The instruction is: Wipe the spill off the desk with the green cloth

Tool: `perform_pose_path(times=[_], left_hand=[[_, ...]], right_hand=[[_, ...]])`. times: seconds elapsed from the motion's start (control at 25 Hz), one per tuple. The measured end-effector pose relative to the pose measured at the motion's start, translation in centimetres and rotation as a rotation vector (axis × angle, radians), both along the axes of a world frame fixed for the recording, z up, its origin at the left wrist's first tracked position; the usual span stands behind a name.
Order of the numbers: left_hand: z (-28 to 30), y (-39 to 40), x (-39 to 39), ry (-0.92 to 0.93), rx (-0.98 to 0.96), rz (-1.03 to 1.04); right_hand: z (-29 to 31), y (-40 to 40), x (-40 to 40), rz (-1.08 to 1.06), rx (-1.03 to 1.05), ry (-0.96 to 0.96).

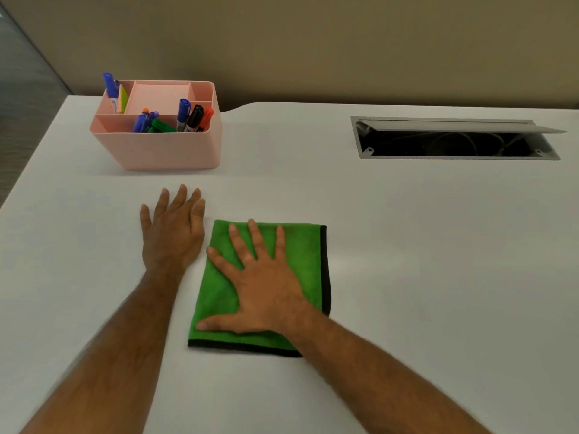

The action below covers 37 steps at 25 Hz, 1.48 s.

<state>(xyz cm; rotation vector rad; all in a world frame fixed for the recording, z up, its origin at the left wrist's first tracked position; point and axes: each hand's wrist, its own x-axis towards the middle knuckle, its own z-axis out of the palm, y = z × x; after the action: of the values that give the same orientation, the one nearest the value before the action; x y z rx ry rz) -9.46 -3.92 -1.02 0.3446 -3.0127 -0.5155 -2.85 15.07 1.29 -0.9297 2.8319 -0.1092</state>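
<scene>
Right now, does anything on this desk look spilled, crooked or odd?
No spill shows on the desk. The one oddity: the cable hatch lid at the far right is propped open, exposing cords. The green cloth lies flat under the right hand.

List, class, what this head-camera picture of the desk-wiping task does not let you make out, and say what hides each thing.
- The spill: none shows in the head view; the green cloth and right hand may cover it.
- Desk under the flat left hand: hidden.
- Marker labels in the pink organizer: too small.
- Inside the cable hatch: too dark.
- Both elbows: cut off by the bottom edge.
</scene>
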Motion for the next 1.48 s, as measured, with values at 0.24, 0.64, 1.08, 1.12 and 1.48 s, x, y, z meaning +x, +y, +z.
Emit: perform_pose_path(times=[0.24, 0.64, 1.08, 1.12, 1.48], left_hand=[[-0.1, -0.1, 0.1, 0.017, -0.002, -0.014], [0.1, 0.4, 1.2, 0.015, -0.038, -0.002], [0.0, 1.2, 4.1, -0.090, -0.095, -0.037], [0.0, 1.4, 4.5, -0.091, -0.094, -0.036], [0.4, 2.3, 7.3, -0.088, -0.041, -0.086]], right_hand=[[0.5, 4.6, 2.6, 0.070, 0.033, -0.011], [1.0, 16.3, 2.1, -0.285, 0.122, -0.036], [1.8, 16.5, 9.2, -0.359, 0.127, -0.116], [2.0, 15.4, 9.8, -0.334, 0.131, -0.126], [0.5, 4.1, 11.7, -0.178, -0.087, -0.087]])
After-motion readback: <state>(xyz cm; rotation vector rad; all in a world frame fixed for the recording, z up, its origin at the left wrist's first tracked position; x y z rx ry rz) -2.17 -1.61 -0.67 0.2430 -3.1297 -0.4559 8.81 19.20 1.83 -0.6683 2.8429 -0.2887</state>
